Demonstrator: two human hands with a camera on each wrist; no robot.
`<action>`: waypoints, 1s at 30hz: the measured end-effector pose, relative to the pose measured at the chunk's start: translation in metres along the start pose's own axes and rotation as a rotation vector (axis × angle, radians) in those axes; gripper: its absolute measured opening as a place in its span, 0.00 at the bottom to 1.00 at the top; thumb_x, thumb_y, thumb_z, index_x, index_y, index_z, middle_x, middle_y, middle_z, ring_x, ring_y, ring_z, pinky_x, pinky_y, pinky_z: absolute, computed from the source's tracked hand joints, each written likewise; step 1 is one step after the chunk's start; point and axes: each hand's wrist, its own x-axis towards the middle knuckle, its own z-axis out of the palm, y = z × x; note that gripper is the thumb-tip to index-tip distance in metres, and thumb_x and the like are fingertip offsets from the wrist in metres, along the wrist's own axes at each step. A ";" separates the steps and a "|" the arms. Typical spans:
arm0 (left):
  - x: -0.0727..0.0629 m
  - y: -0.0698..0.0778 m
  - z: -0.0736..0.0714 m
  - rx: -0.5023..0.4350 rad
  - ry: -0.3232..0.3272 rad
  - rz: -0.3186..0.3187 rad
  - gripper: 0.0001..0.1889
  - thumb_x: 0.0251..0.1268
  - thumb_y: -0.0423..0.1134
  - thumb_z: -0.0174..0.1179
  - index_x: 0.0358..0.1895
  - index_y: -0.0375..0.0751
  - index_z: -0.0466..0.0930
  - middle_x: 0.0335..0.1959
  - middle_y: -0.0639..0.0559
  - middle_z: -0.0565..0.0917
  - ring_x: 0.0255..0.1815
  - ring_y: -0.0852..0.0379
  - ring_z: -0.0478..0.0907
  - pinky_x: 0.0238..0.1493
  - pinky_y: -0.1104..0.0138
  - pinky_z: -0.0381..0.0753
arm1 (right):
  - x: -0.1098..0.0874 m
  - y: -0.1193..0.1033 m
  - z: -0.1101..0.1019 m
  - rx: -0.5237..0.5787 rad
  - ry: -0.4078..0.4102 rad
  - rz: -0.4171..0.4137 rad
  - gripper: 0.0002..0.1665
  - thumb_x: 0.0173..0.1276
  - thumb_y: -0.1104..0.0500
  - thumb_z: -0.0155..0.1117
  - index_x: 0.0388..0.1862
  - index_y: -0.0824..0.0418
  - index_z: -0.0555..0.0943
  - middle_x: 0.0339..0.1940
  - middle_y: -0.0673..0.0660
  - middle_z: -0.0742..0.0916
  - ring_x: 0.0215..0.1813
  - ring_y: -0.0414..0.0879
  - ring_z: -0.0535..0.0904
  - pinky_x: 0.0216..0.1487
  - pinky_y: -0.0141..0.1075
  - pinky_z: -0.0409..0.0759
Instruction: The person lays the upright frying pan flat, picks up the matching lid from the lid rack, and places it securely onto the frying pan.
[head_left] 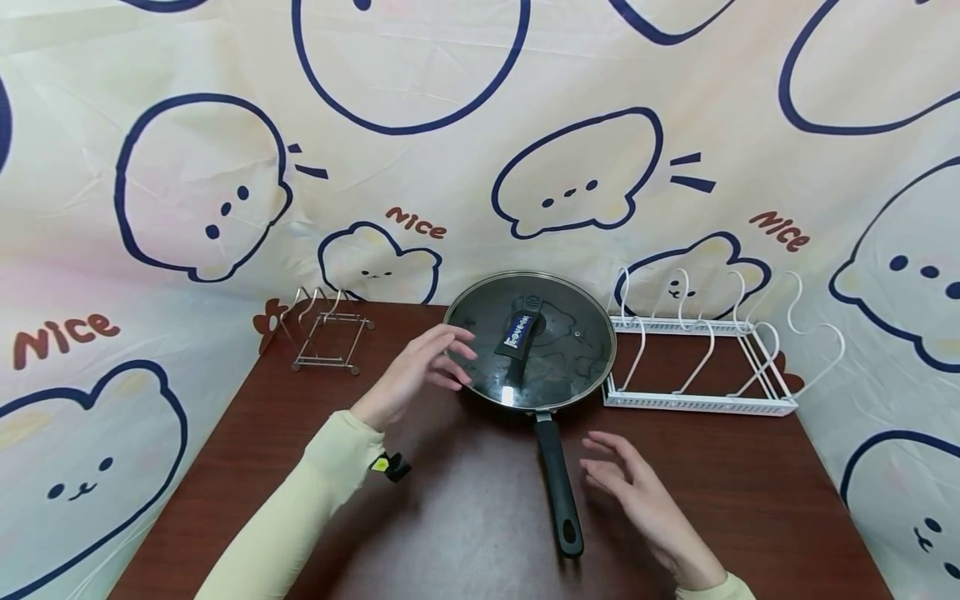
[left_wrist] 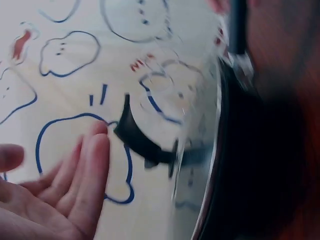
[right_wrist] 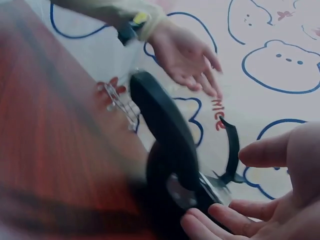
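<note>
A black frying pan (head_left: 480, 400) stands at the middle of the table under a glass lid (head_left: 572, 367), its long black handle (head_left: 555, 487) pointing toward me. On top of the lid is a curved black knob (left_wrist: 140, 137) with a label. My left hand (head_left: 420, 367), fingers loosely bent, hovers at the lid's left side, near the knob and holding nothing. To the right of the pan handle my right hand (head_left: 637, 500) is held with its fingers relaxed and apart, also bare. In the left wrist view the knob rises beside the left fingertips with a gap between.
A white wire rack (head_left: 701, 406) with several curved hooks stands to the right of the pan. At the back left is a small metal rack (head_left: 330, 362). The brown table (head_left: 465, 517) meets a patterned cloth (head_left: 450, 183) at the back and sides.
</note>
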 end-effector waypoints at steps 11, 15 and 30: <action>-0.029 0.002 -0.020 0.602 0.212 0.263 0.20 0.83 0.53 0.47 0.70 0.56 0.74 0.66 0.53 0.79 0.67 0.56 0.75 0.69 0.48 0.73 | 0.002 -0.013 -0.038 -0.785 0.362 -0.392 0.40 0.72 0.57 0.69 0.79 0.58 0.65 0.73 0.67 0.73 0.72 0.68 0.67 0.63 0.67 0.69; -0.039 0.001 -0.027 0.838 0.262 0.341 0.26 0.78 0.55 0.54 0.75 0.62 0.69 0.74 0.57 0.72 0.74 0.51 0.68 0.72 0.41 0.64 | 0.004 -0.016 -0.051 -0.849 0.474 -0.475 0.45 0.68 0.56 0.72 0.81 0.56 0.64 0.77 0.67 0.71 0.75 0.69 0.63 0.64 0.68 0.68; -0.071 -0.009 -0.067 1.340 0.434 0.448 0.42 0.72 0.76 0.39 0.83 0.61 0.55 0.84 0.53 0.58 0.87 0.48 0.47 0.82 0.39 0.43 | -0.002 -0.022 -0.102 -0.979 0.606 -0.565 0.52 0.73 0.24 0.49 0.85 0.52 0.58 0.85 0.62 0.61 0.87 0.59 0.46 0.84 0.61 0.39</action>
